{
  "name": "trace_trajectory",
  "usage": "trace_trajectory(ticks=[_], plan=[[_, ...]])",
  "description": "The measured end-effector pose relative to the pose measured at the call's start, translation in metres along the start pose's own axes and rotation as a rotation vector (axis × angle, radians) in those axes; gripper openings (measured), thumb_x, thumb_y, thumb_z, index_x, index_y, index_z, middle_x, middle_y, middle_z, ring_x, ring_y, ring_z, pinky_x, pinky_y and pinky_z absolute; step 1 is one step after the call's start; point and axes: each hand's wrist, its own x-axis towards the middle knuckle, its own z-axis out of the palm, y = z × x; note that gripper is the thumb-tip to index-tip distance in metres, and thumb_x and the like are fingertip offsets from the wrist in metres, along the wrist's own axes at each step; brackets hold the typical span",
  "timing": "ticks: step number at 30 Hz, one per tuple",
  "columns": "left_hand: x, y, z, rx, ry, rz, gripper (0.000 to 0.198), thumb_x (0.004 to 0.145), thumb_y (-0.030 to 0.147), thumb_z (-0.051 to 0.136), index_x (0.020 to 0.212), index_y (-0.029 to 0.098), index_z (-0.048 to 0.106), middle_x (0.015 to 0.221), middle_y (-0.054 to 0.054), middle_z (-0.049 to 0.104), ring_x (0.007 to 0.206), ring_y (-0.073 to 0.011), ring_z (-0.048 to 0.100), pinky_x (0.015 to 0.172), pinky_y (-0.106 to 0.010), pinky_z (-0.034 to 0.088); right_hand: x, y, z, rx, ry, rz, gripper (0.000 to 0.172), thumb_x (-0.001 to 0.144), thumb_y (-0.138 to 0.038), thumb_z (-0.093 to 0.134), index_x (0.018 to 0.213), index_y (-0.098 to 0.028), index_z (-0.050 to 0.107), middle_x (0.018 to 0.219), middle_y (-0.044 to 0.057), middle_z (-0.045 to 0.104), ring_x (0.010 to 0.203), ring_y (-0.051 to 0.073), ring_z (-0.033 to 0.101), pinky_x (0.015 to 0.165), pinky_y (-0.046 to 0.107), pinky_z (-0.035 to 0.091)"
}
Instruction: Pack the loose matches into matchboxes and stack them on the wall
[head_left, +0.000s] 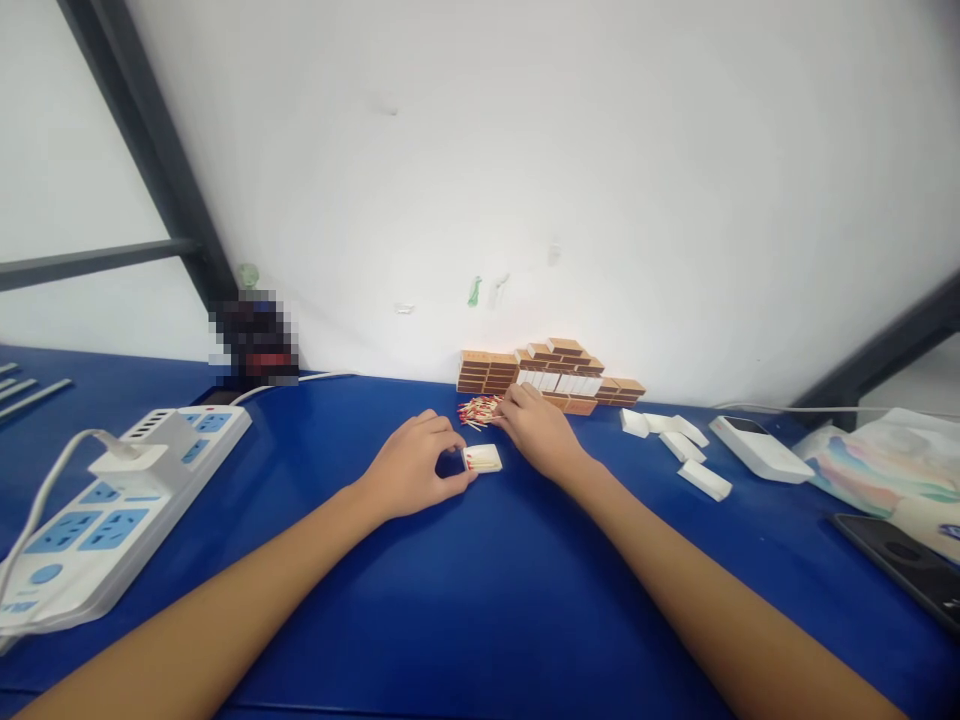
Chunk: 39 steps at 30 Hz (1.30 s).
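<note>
One small white tray (484, 462) lies flat toward the back edge of the blue bench (480, 610), about midway along it, with a few matches across its floor. The left hand (416, 465) has its thumb and forefinger curved to either side of the tray's left end, and seems to hold it lightly there; the right hand (536, 425) bunches its fingers at the right side of the loose match pile (480, 410), between tray and back edge, though whether they pinch a match I cannot tell. The filling looks only partly done: much of the tray seems bare, and the pile suggests plenty left to load. About five loose white trays (705, 480) lie toward the bench's back right corner, likely awaiting their turn, while the stacked matchboxes (487, 372) along the back edge may be finished; their contents are hidden. The right fingertips and part of the pile are lost behind the hand, the match count is too small to read, a dark object near the back left corner is pixelated, and the phone (900, 560) at the right edge is cut off.
</note>
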Motion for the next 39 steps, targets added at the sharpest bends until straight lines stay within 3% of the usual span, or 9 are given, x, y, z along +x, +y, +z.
trace_trajectory(ticks=[4, 9, 15, 20, 25, 30, 35, 39], plan=[[0.002, -0.003, -0.002, 0.004, 0.009, -0.004, 0.021, 0.089, 0.040, 0.074, 0.094, 0.020, 0.073, 0.090, -0.005, 0.067, 0.088, -0.0228, 0.056, 0.080, -0.038, 0.049, -0.007, 0.012, -0.003, 0.000, -0.011, 0.042, 0.015, 0.103, -0.022, 0.055, 0.100, -0.015, 0.068, 0.107, 0.016, 0.063, 0.102, 0.030, 0.056, 0.086, 0.040, 0.050], [0.002, -0.005, -0.002, -0.011, 0.005, -0.014, 0.022, 0.090, 0.042, 0.073, 0.093, 0.020, 0.073, 0.089, -0.005, 0.068, 0.085, -0.0219, 0.057, 0.080, -0.038, 0.049, -0.024, 0.026, -0.016, 0.227, 0.042, 0.055, 0.011, 0.102, -0.022, 0.057, 0.098, -0.017, 0.066, 0.101, 0.012, 0.062, 0.099, 0.028, 0.058, 0.086, 0.040, 0.050], [0.002, -0.005, 0.003, -0.007, 0.003, 0.002, 0.023, 0.088, 0.043, 0.075, 0.093, 0.020, 0.072, 0.090, -0.004, 0.068, 0.086, -0.0221, 0.059, 0.081, -0.038, 0.049, -0.033, 0.000, -0.035, 0.420, 0.000, -0.101, 0.010, 0.101, -0.022, 0.059, 0.097, -0.019, 0.067, 0.102, 0.010, 0.060, 0.098, 0.025, 0.059, 0.085, 0.038, 0.050], [0.002, -0.002, 0.004, -0.022, 0.008, 0.038, 0.022, 0.089, 0.041, 0.074, 0.094, 0.020, 0.071, 0.090, -0.004, 0.069, 0.085, -0.0206, 0.060, 0.084, -0.038, 0.050, -0.034, -0.027, -0.040, 0.429, -0.093, -0.111, 0.012, 0.102, -0.021, 0.058, 0.098, -0.019, 0.070, 0.101, 0.010, 0.061, 0.096, 0.024, 0.059, 0.084, 0.038, 0.050], [0.002, -0.003, 0.004, -0.030, -0.008, 0.049, 0.023, 0.090, 0.042, 0.074, 0.094, 0.020, 0.072, 0.089, -0.004, 0.068, 0.084, -0.0205, 0.059, 0.083, -0.038, 0.050, -0.035, -0.017, -0.041, 0.551, -0.109, -0.045, 0.011, 0.099, -0.018, 0.062, 0.107, -0.019, 0.070, 0.108, 0.010, 0.062, 0.099, 0.022, 0.061, 0.088, 0.037, 0.049], [0.004, -0.003, 0.003, -0.036, -0.007, 0.058, 0.022, 0.088, 0.041, 0.075, 0.095, 0.020, 0.072, 0.088, -0.003, 0.068, 0.084, -0.0207, 0.057, 0.080, -0.038, 0.049, -0.035, -0.001, -0.050, 0.567, -0.187, 0.023, 0.010, 0.097, -0.023, 0.064, 0.091, -0.020, 0.070, 0.094, 0.006, 0.066, 0.084, 0.019, 0.061, 0.073, 0.031, 0.044], [0.002, -0.004, 0.004, -0.047, -0.025, 0.046, 0.022, 0.089, 0.041, 0.074, 0.095, 0.020, 0.072, 0.090, -0.004, 0.069, 0.086, -0.0212, 0.057, 0.080, -0.038, 0.049, -0.035, -0.006, -0.055, 0.613, -0.300, 0.070, 0.008, 0.095, -0.022, 0.063, 0.089, -0.020, 0.067, 0.085, 0.003, 0.068, 0.075, 0.017, 0.060, 0.066, 0.028, 0.039], [0.002, -0.004, 0.004, -0.048, -0.029, 0.039, 0.022, 0.089, 0.042, 0.074, 0.097, 0.021, 0.073, 0.090, -0.005, 0.069, 0.087, -0.0222, 0.057, 0.079, -0.038, 0.049, -0.035, -0.009, -0.053, 0.624, -0.307, 0.082, 0.011, 0.097, -0.021, 0.060, 0.087, -0.020, 0.065, 0.085, 0.003, 0.069, 0.074, 0.016, 0.058, 0.066, 0.028, 0.039]])
